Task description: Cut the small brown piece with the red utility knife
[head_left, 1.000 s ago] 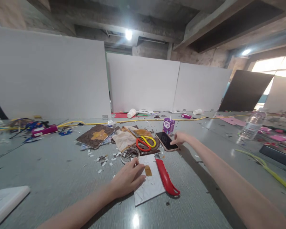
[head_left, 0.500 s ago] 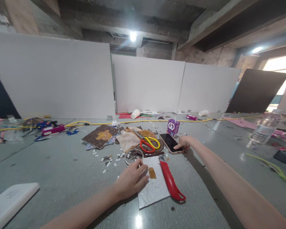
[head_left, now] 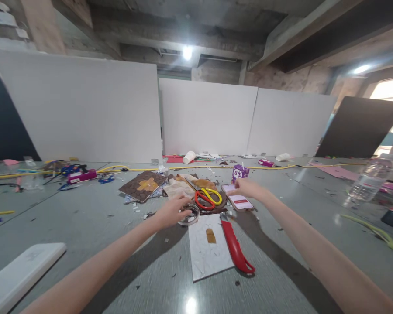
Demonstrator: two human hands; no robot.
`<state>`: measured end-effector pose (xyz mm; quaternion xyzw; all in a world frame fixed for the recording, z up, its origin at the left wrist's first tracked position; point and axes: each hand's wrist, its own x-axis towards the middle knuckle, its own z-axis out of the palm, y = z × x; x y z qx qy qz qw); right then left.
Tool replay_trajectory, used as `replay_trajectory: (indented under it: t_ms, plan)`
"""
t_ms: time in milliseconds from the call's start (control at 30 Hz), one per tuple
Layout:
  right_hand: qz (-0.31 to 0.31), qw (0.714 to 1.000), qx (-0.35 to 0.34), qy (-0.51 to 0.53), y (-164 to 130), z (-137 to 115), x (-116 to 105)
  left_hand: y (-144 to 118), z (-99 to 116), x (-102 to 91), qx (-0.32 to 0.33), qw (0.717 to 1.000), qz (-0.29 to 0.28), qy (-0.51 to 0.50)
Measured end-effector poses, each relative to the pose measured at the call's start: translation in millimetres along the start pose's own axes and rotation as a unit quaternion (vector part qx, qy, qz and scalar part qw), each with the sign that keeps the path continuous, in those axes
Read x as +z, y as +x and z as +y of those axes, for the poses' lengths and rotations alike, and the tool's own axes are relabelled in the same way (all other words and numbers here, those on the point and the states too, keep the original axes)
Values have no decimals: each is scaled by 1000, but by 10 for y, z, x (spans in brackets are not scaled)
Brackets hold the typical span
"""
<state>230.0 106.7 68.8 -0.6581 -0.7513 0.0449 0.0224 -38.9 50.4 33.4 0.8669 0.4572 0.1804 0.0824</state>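
My left hand reaches over the left edge of a tape roll, its fingers apart; whether they touch the roll is hard to make out. Over a phone with a lit screen is my right hand, fingers loosely bent and a fingertip at the upper screen. Between the hands lie scissors with red and yellow handles, on scraps of cloth. Closer to me is a white square panel with a small brown patch. A red utility knife rests along its right side.
A purple drink carton stands behind the phone. Brown patterned panel lies left of the scraps. A white power bank-like block is at front left, a plastic bottle at right. Yellow cable crosses the back.
My left hand has moved off the white panel, away and to the left, over the tape roll. My right hand has shifted up the phone, and its dark screen is now lit.
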Motion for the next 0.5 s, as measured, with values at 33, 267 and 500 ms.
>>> replay_trajectory:
  t_ms: [33,267,500]
  plan:
    - [0,1000,-20,2,-67,-98,-4,41,30,5,9,1000,-8,5]
    - [53,993,-107,-14,-201,-632,207,442,-193,35,-143,988,23,53]
    - [67,997,-47,12,114,-883,556,555,-623,129,-212,971,107,31]
